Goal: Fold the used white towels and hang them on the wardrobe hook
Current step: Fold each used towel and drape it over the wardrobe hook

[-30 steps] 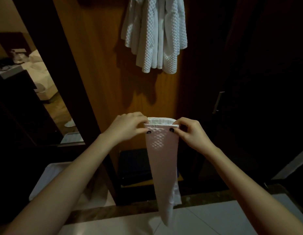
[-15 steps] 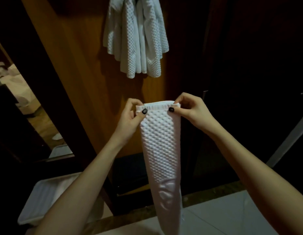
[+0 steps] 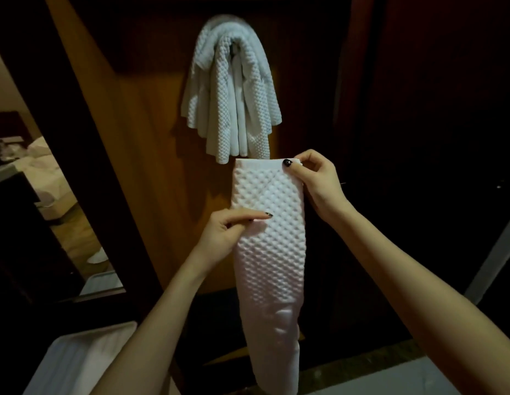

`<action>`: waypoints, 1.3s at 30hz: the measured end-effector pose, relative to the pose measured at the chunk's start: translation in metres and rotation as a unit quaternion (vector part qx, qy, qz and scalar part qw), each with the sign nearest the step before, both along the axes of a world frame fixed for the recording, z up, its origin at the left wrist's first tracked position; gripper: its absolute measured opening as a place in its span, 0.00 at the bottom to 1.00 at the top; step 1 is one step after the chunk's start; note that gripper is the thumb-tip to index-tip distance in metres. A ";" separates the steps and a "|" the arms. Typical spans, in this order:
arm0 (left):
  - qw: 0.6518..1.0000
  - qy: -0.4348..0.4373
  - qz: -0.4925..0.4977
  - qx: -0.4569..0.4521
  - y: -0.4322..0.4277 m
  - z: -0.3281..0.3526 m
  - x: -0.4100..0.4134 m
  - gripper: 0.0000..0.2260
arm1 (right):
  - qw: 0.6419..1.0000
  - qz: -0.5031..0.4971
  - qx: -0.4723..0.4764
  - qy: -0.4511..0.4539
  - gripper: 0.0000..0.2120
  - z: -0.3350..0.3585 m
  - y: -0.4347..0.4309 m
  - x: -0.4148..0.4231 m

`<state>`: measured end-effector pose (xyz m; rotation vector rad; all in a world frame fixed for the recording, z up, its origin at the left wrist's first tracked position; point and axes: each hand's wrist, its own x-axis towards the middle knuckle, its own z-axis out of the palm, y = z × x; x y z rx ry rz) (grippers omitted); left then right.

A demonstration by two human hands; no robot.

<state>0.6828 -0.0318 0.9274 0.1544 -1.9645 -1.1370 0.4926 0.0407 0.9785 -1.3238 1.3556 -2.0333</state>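
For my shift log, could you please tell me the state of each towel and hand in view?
Folded towel: held up, hanging straight, not hung.
Hung towels: draped on the wardrobe, bunched.
Right hand: pinches the towel's top corner.
Left hand: straight fingers touch its middle.

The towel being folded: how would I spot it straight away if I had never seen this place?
Find the orange wooden panel in the middle, with a bunch of hung towels high on it. Just below them hangs the towel, its top corner pinched by the right hand, the left hand touching its left edge. Unlike the bunch, it is one flat, narrow strip, brightly lit.
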 end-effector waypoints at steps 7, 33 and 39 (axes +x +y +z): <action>0.981 0.071 0.016 0.180 -0.019 0.014 -0.022 0.21 | 0.986 0.094 0.126 -0.059 0.15 -0.010 -0.011 0.000; 0.979 0.060 0.057 0.184 -0.018 -0.035 0.004 0.20 | 0.986 0.056 0.123 -0.097 0.08 -0.067 -0.001 0.031; 0.974 0.079 0.074 0.197 -0.017 -0.018 0.007 0.16 | 0.975 0.151 0.098 -0.132 0.12 -0.084 0.019 0.031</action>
